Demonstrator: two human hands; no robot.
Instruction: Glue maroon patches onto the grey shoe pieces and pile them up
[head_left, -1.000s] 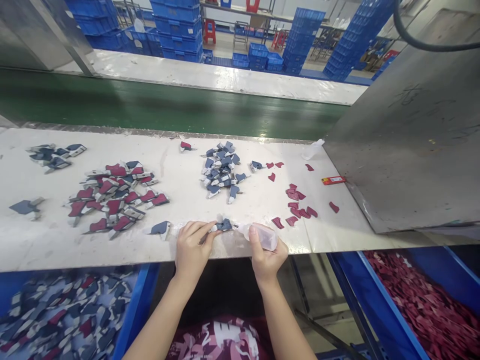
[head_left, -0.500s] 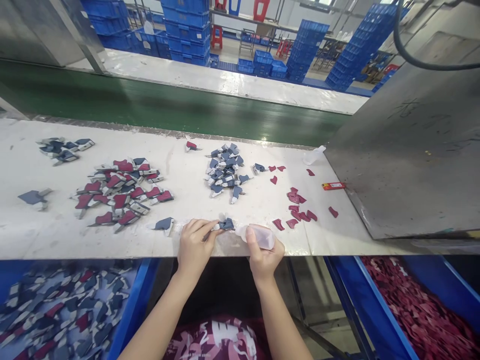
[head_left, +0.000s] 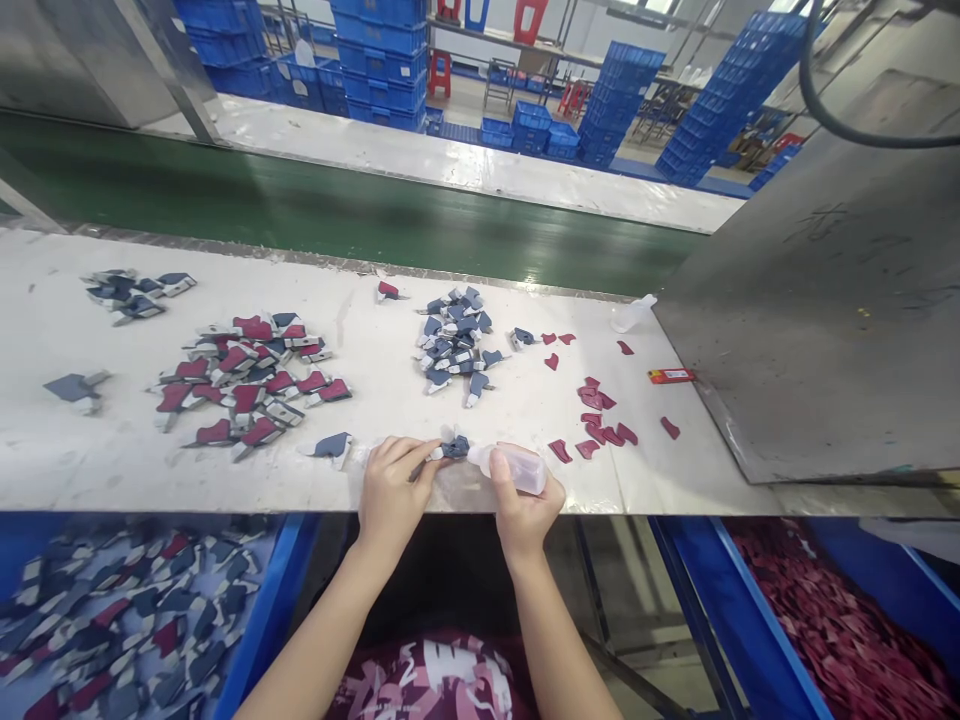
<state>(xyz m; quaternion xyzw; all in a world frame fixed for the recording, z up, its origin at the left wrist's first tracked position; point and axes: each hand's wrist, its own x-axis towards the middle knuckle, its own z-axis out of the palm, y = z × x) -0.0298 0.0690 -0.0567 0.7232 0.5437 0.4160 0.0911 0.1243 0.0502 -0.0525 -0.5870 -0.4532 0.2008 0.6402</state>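
Observation:
Near the front edge of the white work surface, my left hand [head_left: 394, 485] pinches a small dark blue and grey plastic part [head_left: 454, 447]. Closed round a translucent squeeze bottle [head_left: 517, 468], my right hand [head_left: 527, 510] tilts it so the nozzle points left, at or very close to that part; contact is hard to make out. Left of my left hand lies a single blue and grey part [head_left: 332, 446]. Beyond my hands is a heap of blue and grey parts [head_left: 455, 335]. Loose maroon pieces [head_left: 595, 397] lie to the right.
Mixed maroon, blue and grey parts [head_left: 247, 375] form a pile on the left. Below the surface stand a blue bin [head_left: 289, 590] of parts and another blue bin [head_left: 765, 610] of maroon pieces. A metal box [head_left: 832, 300] bounds the right side; a green conveyor belt [head_left: 375, 215] runs behind.
The bottle's nozzle has come closer to the part in my left hand, moving slightly left. My left hand keeps its pinch, and the piles look unchanged.

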